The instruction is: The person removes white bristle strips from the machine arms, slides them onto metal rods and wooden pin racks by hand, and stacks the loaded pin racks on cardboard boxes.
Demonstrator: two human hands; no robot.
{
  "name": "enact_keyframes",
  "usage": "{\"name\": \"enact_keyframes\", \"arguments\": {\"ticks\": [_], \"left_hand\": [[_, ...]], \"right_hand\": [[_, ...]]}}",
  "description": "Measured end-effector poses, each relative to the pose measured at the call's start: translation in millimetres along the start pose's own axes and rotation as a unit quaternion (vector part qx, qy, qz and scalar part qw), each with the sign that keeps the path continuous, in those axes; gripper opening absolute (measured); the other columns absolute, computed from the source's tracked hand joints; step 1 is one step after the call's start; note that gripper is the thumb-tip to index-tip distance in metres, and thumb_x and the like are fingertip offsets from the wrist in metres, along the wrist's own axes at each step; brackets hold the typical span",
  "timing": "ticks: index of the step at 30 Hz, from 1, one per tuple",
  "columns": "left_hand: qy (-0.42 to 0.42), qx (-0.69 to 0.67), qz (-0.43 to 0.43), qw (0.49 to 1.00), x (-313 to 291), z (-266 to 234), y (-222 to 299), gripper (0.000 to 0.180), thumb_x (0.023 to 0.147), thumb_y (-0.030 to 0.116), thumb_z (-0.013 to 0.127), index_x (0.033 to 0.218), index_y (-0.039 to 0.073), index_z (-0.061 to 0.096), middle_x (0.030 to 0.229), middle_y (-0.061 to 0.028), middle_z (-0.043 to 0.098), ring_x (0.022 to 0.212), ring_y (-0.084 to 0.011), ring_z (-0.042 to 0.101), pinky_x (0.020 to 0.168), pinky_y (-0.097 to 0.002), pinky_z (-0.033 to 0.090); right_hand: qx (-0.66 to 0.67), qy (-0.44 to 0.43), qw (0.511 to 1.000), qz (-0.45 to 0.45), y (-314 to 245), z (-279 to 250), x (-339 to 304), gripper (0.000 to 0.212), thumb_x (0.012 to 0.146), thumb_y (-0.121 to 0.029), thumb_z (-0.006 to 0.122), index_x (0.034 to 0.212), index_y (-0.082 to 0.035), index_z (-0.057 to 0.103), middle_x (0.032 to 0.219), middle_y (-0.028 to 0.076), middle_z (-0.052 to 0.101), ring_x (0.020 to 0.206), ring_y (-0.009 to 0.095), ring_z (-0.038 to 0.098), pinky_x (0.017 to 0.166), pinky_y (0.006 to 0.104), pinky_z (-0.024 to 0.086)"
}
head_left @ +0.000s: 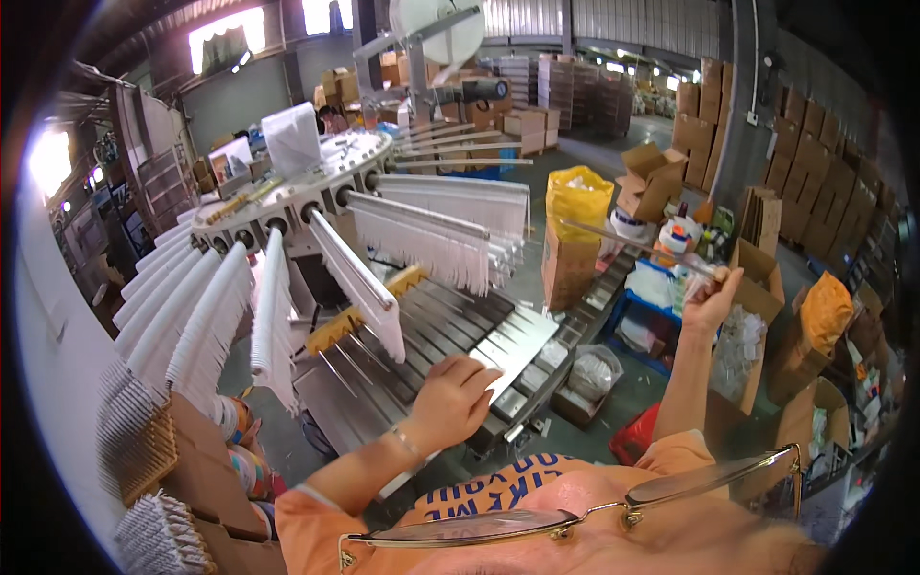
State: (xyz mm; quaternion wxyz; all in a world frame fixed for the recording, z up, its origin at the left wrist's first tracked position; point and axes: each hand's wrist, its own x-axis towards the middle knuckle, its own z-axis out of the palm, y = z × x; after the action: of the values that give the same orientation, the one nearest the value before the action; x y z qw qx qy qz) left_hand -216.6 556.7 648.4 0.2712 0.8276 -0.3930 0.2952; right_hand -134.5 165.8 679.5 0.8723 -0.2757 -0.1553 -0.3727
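My left hand (448,401) rests with loosely bent fingers at the edge of a shiny metal plate (517,343) on the slatted metal table (436,316); I see nothing held in it. Raised at the right, my right hand (711,301) is closed around one end of a long thin rod (628,240), which points left past a yellow bag. Beyond the table stands a round rotary machine (297,192) with rods sticking out all round. White fringed strands (422,225) hang from many rods. A yellow notched bar (335,329) lies across the table's far side, with thin rods by it.
The yellow bag (578,196) sits on a cardboard box (570,268) beyond the table. A blue crate (637,331) with white packs stands below my right hand. Open cartons (757,278) and an orange bag (827,311) are at right. Bristly racks (144,446) are at lower left.
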Motion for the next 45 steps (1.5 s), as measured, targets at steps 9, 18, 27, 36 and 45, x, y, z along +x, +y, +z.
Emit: {"name": "enact_keyframes", "arguments": {"ticks": [9,18,27,36,45], "left_hand": [[-0.174,-0.121,-0.137,0.968,81.0,122.6,-23.5,0.055,0.078,0.004,0.05,0.13,0.007,0.032,0.083,-0.0121,0.056,0.066,-0.026,0.054,0.061,-0.0331,0.044],[0.033,-0.595,-0.426,0.681,130.1,159.1,-58.7,0.067,0.087,0.002,0.044,0.139,0.012,0.005,0.096,-0.0198,0.058,0.081,-0.0209,0.061,0.073,-0.0321,0.05],[0.127,-0.517,-0.409,0.741,124.6,157.2,-46.2,0.065,0.086,0.008,0.05,0.136,0.005,0.009,0.096,-0.0207,0.059,0.081,-0.0236,0.062,0.071,-0.0313,0.051],[0.382,-0.456,-0.497,0.633,54.2,150.1,-193.1,0.026,0.087,0.021,0.049,0.108,0.008,0.042,0.065,-0.004,0.052,0.047,-0.0098,0.046,0.042,-0.022,0.037],[0.305,-0.406,-0.44,0.741,83.5,159.2,-174.3,0.023,0.088,0.018,0.044,0.101,0.003,0.055,0.061,0.0016,0.049,0.044,-0.0041,0.039,0.039,-0.0166,0.029]], "right_hand": [[-0.084,-0.043,0.959,0.266,113.6,-45.1,-57.9,0.039,0.093,-0.039,0.037,0.066,-0.013,0.046,0.056,-0.004,0.037,0.048,0.005,0.033,0.04,0.0177,0.022],[-0.376,-0.482,0.787,0.083,129.0,-74.4,-61.8,0.031,0.071,0.0,0.058,0.101,-0.005,0.053,0.08,0.01,0.055,0.065,0.02,0.054,0.061,0.0293,0.044],[-0.318,-0.522,0.787,-0.089,119.3,-49.5,-21.4,0.025,0.068,0.002,0.06,0.093,-0.001,0.059,0.081,0.012,0.055,0.064,0.025,0.052,0.057,0.0317,0.043],[-0.291,-0.589,0.748,-0.091,83.5,-29.5,-0.2,0.026,0.066,0.005,0.057,0.092,0.001,0.059,0.071,0.009,0.059,0.06,0.023,0.056,0.054,0.0301,0.045],[-0.372,-0.587,0.715,-0.077,103.0,18.9,-10.9,0.021,0.07,0.002,0.061,0.091,0.0,0.058,0.068,0.011,0.056,0.055,0.025,0.054,0.05,0.0313,0.042]]}}
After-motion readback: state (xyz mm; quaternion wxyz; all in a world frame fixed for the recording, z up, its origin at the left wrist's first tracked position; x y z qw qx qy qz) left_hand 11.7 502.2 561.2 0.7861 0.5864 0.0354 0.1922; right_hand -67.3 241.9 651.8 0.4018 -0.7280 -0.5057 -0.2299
